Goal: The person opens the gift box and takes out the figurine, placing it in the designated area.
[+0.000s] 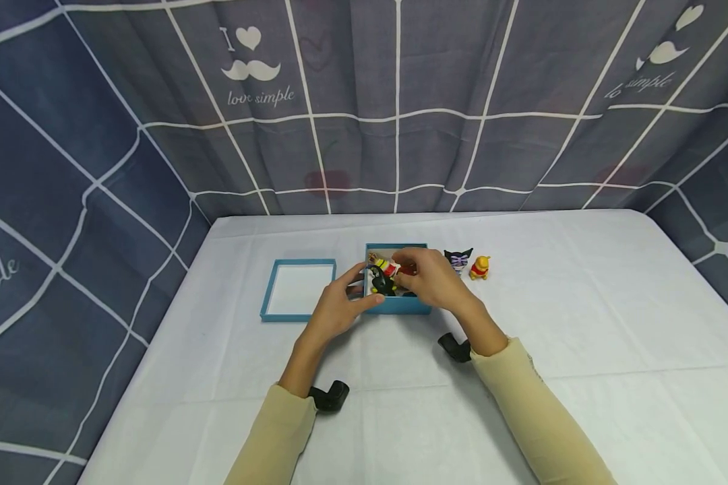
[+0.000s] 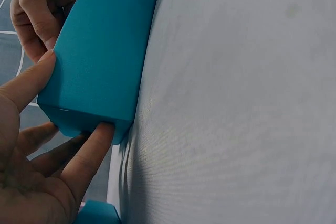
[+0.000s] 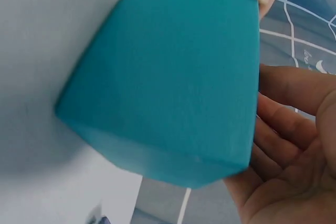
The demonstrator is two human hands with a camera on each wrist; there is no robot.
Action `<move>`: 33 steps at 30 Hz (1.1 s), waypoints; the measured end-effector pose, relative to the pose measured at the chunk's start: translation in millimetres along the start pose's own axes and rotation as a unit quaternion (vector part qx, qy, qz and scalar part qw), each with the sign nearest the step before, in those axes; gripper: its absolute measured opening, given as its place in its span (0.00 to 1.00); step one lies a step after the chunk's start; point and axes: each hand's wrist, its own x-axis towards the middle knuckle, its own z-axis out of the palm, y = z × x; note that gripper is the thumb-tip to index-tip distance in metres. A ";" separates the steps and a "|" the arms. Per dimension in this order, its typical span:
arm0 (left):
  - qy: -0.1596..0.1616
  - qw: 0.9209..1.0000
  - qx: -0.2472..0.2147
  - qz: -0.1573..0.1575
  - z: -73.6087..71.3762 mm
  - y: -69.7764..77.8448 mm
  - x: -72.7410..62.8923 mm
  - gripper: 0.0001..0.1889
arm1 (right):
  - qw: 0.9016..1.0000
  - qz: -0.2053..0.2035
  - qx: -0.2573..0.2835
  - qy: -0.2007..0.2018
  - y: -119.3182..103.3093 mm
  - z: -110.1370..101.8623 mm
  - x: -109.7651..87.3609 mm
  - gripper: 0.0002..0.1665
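A blue open-topped box (image 1: pixel 398 305) stands on the white table and holds several small toy figures. Among them are a black figure (image 1: pixel 382 281) and one in red, white and yellow (image 1: pixel 383 265). My left hand (image 1: pixel 335 306) grips the box's left end, thumb at the near rim and fingers along the side (image 2: pixel 86 156). From the right, my right hand (image 1: pixel 433 277) reaches over the rim, its fingers bent down among the figures. The box wall (image 3: pixel 163 77) hides those fingertips in the right wrist view, and I cannot tell whether they pinch a figure.
Left of the box lies its blue lid (image 1: pixel 267 289), white inside facing up. To the right stand a black-and-purple figure (image 1: pixel 458 261) and a yellow bear figure in a red shirt (image 1: pixel 480 267). A dark checked curtain (image 1: pixel 364 155) hangs behind the table.
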 end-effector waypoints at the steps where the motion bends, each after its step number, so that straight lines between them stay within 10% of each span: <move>1: 0.000 1.000 0.000 0.000 0.0 0.2 0.0 0.40 | 1.000 0.002 -0.003 -0.001 0.2 -1.3 0.9 0.21; 33: -0.002 1.000 -0.003 -0.006 0.2 -2.4 1.5 0.40 | 0.992 0.000 -0.126 -0.020 15.0 13.5 18.9 0.23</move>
